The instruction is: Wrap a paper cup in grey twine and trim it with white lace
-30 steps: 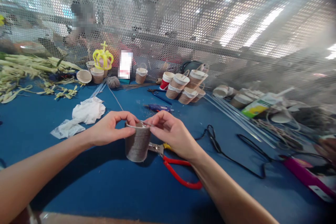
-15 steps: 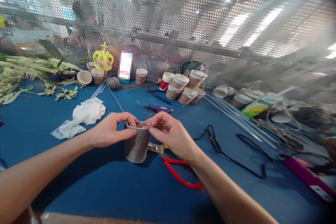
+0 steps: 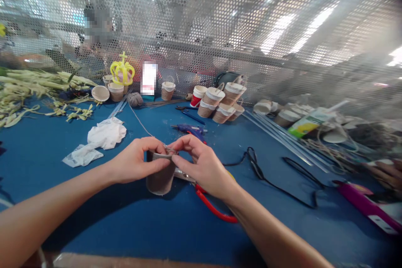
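Note:
A cup wrapped in grey-brown cord stands on the blue table in front of me. My left hand is closed on its near-left rim, thumb outside and fingers over the inside. At the right of the rim, my right hand pinches the grey yarn, its fingertips close to my left ones. The yarn runs back to a grey yarn ball. Partly hidden under my right hand lie red-handled scissors, with the metal part behind the cup. The fingers cover much of the cup's opening.
A blue glue gun lies behind the cup. Crumpled white cloth is at left. Several cord-wrapped cups are stacked at the back, near clear sticks. A black cable and purple box lie right. A perforated metal screen stands behind.
My right hand has moved slightly left, bringing its fingertips over the rim beside my left fingers. The yarn now bunches there. The cup sits slightly further left in view.

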A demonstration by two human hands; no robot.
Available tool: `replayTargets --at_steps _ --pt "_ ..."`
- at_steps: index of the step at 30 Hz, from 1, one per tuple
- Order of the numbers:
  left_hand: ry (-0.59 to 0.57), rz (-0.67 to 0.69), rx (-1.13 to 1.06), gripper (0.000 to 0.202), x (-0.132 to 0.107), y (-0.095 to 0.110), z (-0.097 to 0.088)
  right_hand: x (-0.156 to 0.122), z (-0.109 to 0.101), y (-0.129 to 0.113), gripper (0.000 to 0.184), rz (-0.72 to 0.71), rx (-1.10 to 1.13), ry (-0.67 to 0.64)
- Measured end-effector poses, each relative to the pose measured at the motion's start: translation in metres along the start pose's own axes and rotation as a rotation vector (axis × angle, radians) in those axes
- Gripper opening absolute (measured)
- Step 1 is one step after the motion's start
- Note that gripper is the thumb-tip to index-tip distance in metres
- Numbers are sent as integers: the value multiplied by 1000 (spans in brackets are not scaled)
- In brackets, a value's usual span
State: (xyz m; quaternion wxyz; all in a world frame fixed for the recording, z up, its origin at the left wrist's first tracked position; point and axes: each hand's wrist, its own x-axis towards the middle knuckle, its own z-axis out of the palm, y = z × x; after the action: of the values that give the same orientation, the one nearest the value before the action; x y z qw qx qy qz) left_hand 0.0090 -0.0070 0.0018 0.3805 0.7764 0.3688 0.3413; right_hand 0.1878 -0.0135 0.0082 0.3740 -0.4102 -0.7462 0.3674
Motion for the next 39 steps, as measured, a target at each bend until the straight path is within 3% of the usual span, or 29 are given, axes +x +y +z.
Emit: replayTargets --at_steps 4,13,16,18,22,24,26,34,39 --pt "-11 -48 -13 17 0 4 -1 0 1 -2 8 -19 -34 28" --pt "-17 -5 -40 13 -2 7 -3 -4 5 -10 11 -59 -76 33" --pt "14 2 -64 15 -1 3 -5 0 -4 -8 16 -104 -85 62" --pt "39 15 -104 17 1 -1 -6 6 -16 -4 14 -106 -115 149" --pt "101 39 -165 18 5 -11 -6 19 -44 14 19 79 -470 343" --pt "121 35 -134 17 6 -16 -5 24 -54 27 25 220 -695 337" --pt "124 28 -89 16 6 -19 -5 29 -59 40 26 303 -781 290" --pt "87 38 12 17 5 -15 -8 50 -60 68 23 533 -812 57" --pt "47 51 69 16 4 -11 -12 56 -64 73 27 614 -663 65"
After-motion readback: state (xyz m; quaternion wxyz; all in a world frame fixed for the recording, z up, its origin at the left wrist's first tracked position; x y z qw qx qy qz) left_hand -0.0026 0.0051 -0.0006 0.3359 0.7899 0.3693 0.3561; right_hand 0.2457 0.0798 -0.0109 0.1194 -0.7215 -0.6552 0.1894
